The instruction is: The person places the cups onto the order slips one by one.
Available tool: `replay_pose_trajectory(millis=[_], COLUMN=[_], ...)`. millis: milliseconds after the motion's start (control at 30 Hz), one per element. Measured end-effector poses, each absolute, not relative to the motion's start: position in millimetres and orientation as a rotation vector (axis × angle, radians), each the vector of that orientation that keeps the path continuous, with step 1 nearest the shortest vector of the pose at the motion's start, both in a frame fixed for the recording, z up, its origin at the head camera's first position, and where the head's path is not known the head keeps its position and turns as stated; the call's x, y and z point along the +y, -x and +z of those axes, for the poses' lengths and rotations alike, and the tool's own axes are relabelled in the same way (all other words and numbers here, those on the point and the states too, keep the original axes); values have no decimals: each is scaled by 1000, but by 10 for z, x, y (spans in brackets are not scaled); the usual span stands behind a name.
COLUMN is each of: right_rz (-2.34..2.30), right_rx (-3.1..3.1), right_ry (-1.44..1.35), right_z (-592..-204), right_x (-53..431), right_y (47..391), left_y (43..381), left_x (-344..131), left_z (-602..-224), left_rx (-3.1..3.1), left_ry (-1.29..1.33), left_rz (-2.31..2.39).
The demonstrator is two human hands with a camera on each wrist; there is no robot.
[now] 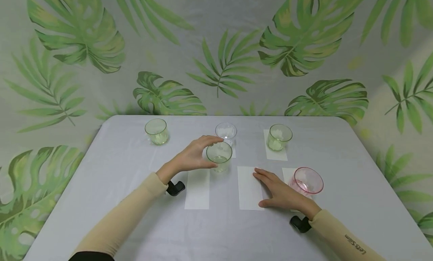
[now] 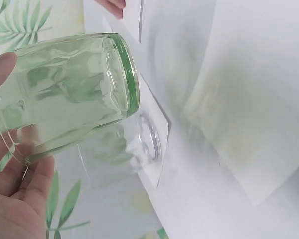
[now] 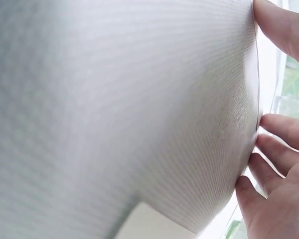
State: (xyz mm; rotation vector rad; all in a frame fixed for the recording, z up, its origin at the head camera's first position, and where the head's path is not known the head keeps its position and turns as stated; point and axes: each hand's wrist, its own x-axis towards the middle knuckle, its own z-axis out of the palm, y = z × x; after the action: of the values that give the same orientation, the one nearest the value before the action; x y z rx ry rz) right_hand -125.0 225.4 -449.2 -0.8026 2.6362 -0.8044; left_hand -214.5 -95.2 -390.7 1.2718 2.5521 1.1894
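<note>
My left hand [image 1: 193,155] grips a green-tinted glass [image 1: 219,162] by its rim, thumb on one side and fingers on the other. In the left wrist view the glass [image 2: 72,92] is raised off the cloth, with a colourless glass [image 2: 147,142] behind it on a white paper strip. That colourless glass [image 1: 226,128] stands just beyond in the head view. My right hand [image 1: 278,190] holds nothing; its fingers are spread and the fingertips lie at a white paper strip [image 1: 248,189]. In the right wrist view the fingertips [image 3: 269,124] touch the white surface.
A pink glass [image 1: 308,181] stands on a strip beside the right wrist. At the back right, another green glass [image 1: 279,138] sits on a strip; a further green glass [image 1: 157,132] stands at the back left on the white cloth. A bare paper strip [image 1: 197,193] lies below the left hand.
</note>
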Motion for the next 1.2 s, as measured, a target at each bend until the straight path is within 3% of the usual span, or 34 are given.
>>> replay_pose_trajectory(millis=[1200], right_rz=[-810], right_rx=[2651], right_ry=[756], right_z=[-4503], right_x=[2280], right_y=[1241], left_y=[1887], left_x=[-121], left_z=[-4149], left_rx=[2329], left_ry=[-1485], left_rz=[1101])
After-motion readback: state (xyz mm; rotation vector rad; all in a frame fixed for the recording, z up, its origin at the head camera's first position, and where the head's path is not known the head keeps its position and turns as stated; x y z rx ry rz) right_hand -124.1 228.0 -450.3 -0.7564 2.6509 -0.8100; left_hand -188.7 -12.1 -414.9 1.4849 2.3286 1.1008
